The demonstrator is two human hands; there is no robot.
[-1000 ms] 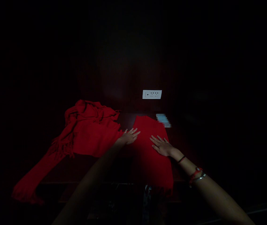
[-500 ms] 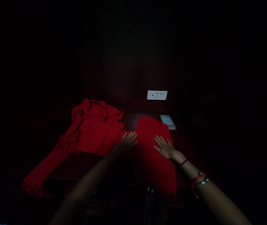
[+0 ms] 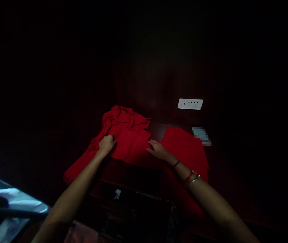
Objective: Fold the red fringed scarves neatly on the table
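Observation:
A red scarf with fringed ends lies across the dark tabletop, bunched at its far left and smooth in the middle. Its right part is spread flat and runs over the front edge. My left hand is closed on the scarf near the fringe at the left, its fingertips partly hidden. On the smooth cloth farther right, my right hand rests with fingers stretched out to the left, holding nothing. A dark band and red and silver bracelets circle the right wrist.
A white wall socket is set in the dark wall behind the table. A pale blurred flat item lies beyond the scarf's right part. Crumpled whitish material shows at the lower left. Much of the surroundings is too dark to make out.
My left hand has moved left from the middle of the scarf to its fringed part and closed there. My right hand has shifted left off the right part. The view has turned left.

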